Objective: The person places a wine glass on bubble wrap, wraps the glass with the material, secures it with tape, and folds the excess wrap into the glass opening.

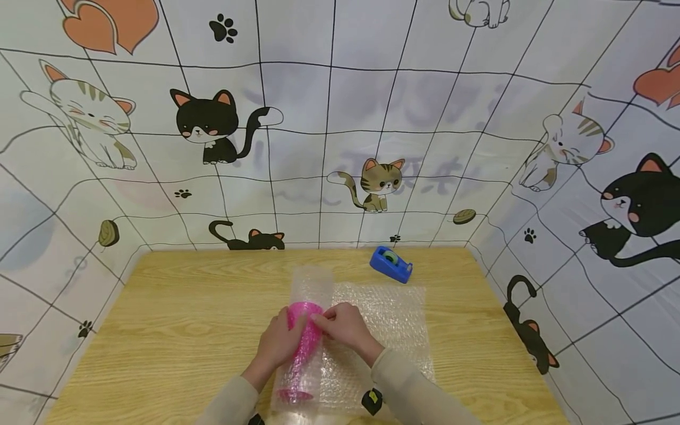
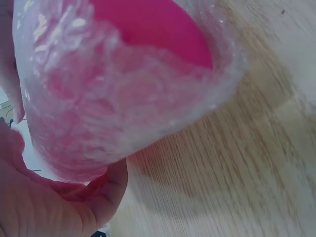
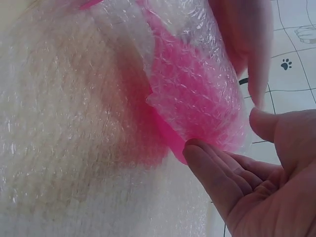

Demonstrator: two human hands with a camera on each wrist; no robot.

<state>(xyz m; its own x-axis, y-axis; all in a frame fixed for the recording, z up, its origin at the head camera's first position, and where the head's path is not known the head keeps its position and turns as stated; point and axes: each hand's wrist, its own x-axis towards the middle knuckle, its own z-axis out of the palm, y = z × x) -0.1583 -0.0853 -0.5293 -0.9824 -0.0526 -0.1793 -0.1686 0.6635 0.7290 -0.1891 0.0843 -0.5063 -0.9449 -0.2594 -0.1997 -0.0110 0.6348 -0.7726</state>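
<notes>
A pink goblet (image 1: 305, 339) lies on its side, its stem and foot toward the person, partly rolled in clear bubble wrap (image 1: 385, 330). My left hand (image 1: 280, 339) grips the wrapped bowl from the left side, thumb on top. In the left wrist view, the fingers of that left hand (image 2: 54, 202) curl round the wrapped bowl. My right hand (image 1: 347, 324) holds the bowl's right side, thumb on top. Its fingertips (image 3: 195, 148) touch the pink bowl at the wrap's edge in the right wrist view. Part of the bowl (image 2: 163, 32) is bare of wrap.
A blue tape dispenser (image 1: 391, 264) with a roll of tape stands at the back of the wooden table (image 1: 202, 313). The loose wrap spreads to the right of the goblet. A cat-patterned cloth (image 1: 297, 147) hangs behind and at both sides.
</notes>
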